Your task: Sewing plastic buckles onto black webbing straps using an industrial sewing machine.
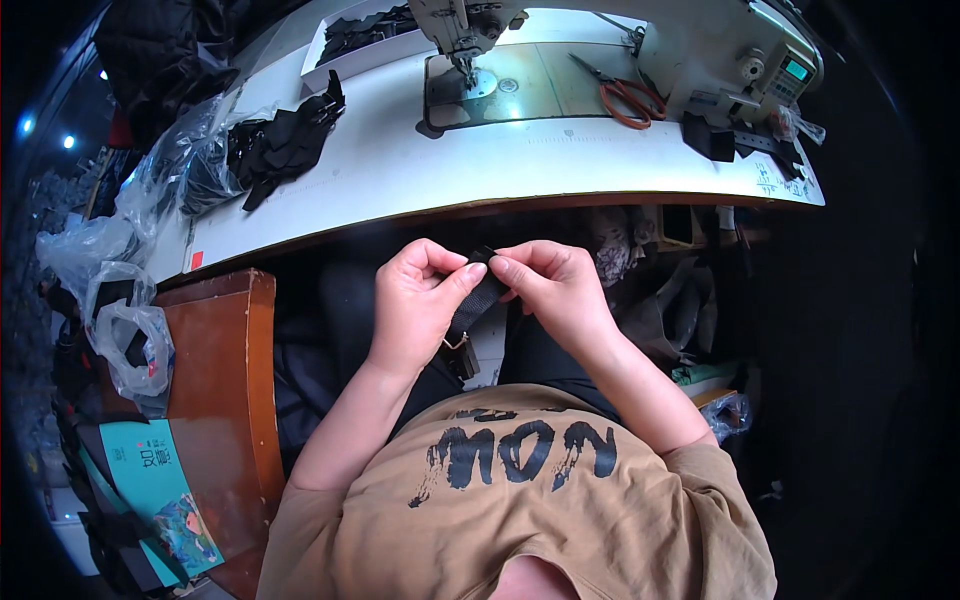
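My left hand (pixel 420 300) and my right hand (pixel 555 285) meet in front of my chest, below the edge of the white sewing table (pixel 400 185). Both pinch a short black webbing strap (pixel 476 300) between thumb and fingers at its top end. The strap hangs down between the hands, and a small metal buckle (pixel 458 345) dangles at its lower end. The sewing machine (pixel 470 30) stands on the table beyond the hands.
Orange-handled scissors (pixel 625 95) lie right of the needle plate. A pile of black straps and clear plastic bags (pixel 250 150) covers the table's left end. A brown wooden stand (pixel 225 370) with a teal booklet (pixel 150 470) is on my left. Bags sit under the table.
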A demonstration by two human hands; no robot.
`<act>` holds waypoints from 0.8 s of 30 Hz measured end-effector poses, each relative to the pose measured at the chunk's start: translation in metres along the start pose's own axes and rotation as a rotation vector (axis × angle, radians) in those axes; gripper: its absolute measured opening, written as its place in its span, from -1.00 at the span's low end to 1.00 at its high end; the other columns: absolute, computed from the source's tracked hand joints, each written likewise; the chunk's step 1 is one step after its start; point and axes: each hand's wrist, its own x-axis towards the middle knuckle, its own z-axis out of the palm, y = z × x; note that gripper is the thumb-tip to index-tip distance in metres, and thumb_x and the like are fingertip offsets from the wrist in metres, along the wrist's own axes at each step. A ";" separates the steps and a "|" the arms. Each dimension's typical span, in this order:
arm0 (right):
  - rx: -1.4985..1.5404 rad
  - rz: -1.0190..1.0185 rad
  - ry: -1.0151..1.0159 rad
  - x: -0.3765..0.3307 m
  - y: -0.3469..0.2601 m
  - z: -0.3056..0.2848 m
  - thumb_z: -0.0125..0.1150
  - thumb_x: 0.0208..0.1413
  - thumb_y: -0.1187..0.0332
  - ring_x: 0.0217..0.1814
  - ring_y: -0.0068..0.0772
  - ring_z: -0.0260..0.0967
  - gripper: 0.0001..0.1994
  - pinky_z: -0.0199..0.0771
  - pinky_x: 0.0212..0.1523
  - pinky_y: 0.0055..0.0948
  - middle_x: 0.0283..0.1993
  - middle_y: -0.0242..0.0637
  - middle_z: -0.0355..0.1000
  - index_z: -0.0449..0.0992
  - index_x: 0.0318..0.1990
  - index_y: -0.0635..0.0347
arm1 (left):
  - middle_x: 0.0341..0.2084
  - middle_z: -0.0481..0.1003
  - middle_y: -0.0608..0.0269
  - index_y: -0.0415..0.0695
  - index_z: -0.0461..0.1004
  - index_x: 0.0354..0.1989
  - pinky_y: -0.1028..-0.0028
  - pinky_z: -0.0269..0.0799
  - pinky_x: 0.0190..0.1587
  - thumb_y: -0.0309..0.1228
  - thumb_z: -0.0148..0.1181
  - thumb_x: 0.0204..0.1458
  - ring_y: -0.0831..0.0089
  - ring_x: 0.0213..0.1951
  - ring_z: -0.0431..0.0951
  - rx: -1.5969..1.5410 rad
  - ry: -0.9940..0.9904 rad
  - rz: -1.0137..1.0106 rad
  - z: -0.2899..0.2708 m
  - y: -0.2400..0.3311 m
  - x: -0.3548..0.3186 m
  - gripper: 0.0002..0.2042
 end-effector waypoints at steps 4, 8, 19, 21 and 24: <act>-0.007 0.010 0.032 -0.001 -0.004 0.002 0.33 0.21 0.40 -0.32 -0.63 0.51 -0.79 0.53 -0.26 -0.60 -0.32 -0.31 0.61 0.63 -0.12 0.40 | -0.39 0.58 0.27 -0.26 0.51 -0.31 0.65 0.55 -0.18 -0.64 0.32 0.10 0.65 -0.31 0.58 -0.020 -0.001 0.006 -0.001 0.000 0.003 -0.91; -0.038 -0.052 0.056 0.010 0.000 0.003 0.33 0.20 0.42 -0.31 -0.65 0.49 -0.80 0.52 -0.26 -0.61 -0.32 -0.33 0.61 0.63 -0.10 0.38 | -0.36 0.60 0.28 -0.29 0.56 -0.20 0.66 0.55 -0.16 -0.58 0.30 0.14 0.66 -0.30 0.58 -0.042 -0.083 -0.137 -0.005 0.008 0.020 -0.90; -0.696 -0.363 0.310 0.180 -0.037 -0.010 0.38 0.03 0.28 -0.34 -0.06 0.60 -0.78 0.57 -0.23 -0.25 -0.39 -0.01 0.59 0.69 -0.30 0.29 | -0.36 0.62 0.04 -0.17 0.63 -0.25 0.29 0.51 -0.21 -0.35 0.25 0.12 0.06 -0.29 0.63 0.976 -0.065 0.503 -0.016 0.018 0.204 -0.84; -0.791 -0.296 0.321 0.197 -0.038 -0.010 0.36 0.03 0.26 -0.31 0.02 0.58 -0.78 0.57 -0.20 -0.18 -0.37 0.00 0.58 0.69 -0.31 0.25 | -0.30 0.60 0.07 -0.16 0.63 -0.25 0.26 0.51 -0.15 -0.34 0.25 0.11 0.07 -0.22 0.62 1.071 -0.101 0.553 -0.017 0.013 0.228 -0.84; -0.921 -0.288 0.357 0.203 -0.027 -0.008 0.23 0.07 0.25 -0.23 0.06 0.54 -0.81 0.52 -0.18 -0.04 -0.35 -0.06 0.57 0.66 -0.39 0.16 | -0.30 0.56 0.12 -0.16 0.61 -0.31 0.22 0.48 -0.14 -0.39 0.30 0.03 0.10 -0.20 0.57 1.128 -0.063 0.761 -0.014 0.002 0.240 -0.88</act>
